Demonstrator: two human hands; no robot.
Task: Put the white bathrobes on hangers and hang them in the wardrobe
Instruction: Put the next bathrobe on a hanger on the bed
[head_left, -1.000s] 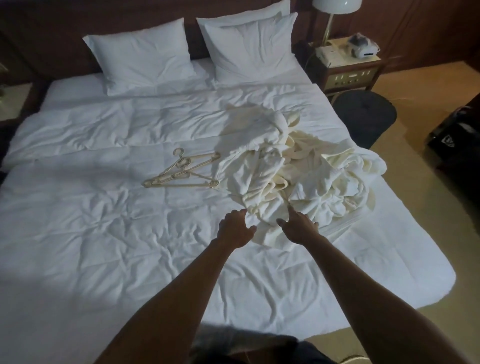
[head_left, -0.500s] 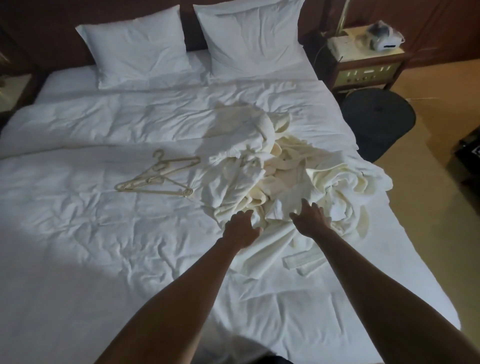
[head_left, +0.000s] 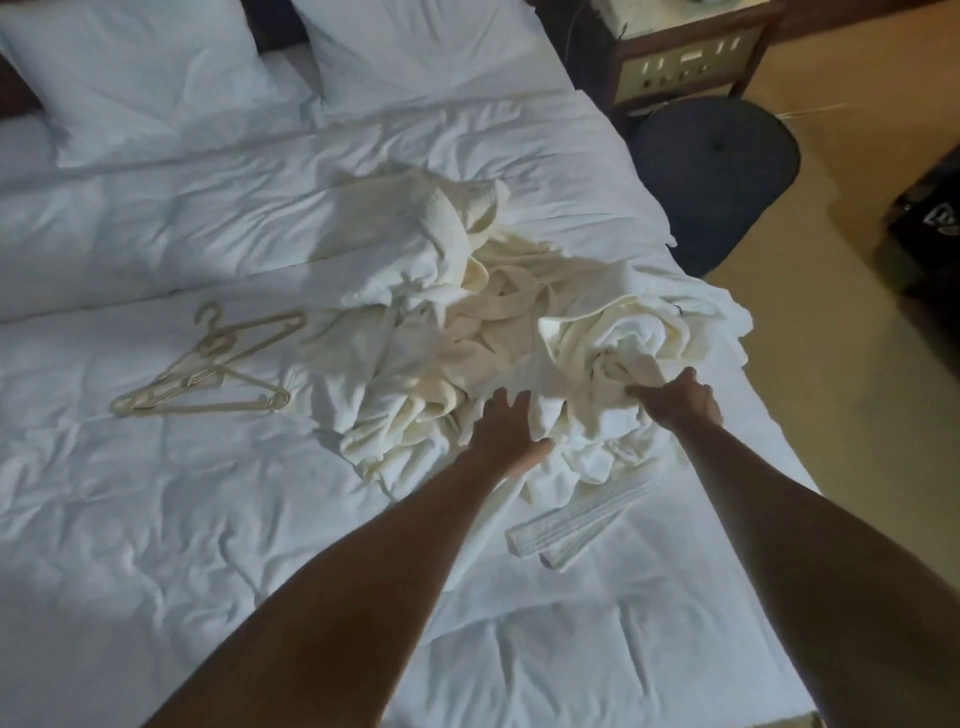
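Note:
A crumpled heap of white bathrobes (head_left: 467, 332) lies on the right half of the bed. My left hand (head_left: 506, 434) rests flat on the near edge of the heap, fingers straight. My right hand (head_left: 675, 400) grips a bunched fold of a bathrobe at the heap's right side. A flat robe belt (head_left: 576, 519) trails onto the sheet just in front of the heap. Several cream plastic hangers (head_left: 208, 371) lie in a loose pile on the bed, left of the robes.
The bed (head_left: 156, 519) has a wrinkled white duvet and two pillows (head_left: 130, 67) at the head. A dark round stool (head_left: 714, 166) and a wooden nightstand (head_left: 685, 57) stand to the right of the bed. Tan carpet (head_left: 857, 441) runs along the right side.
Both hands have reached further into the robe heap. My right hand moved right and took hold of a fold. The view has moved closer to the bed.

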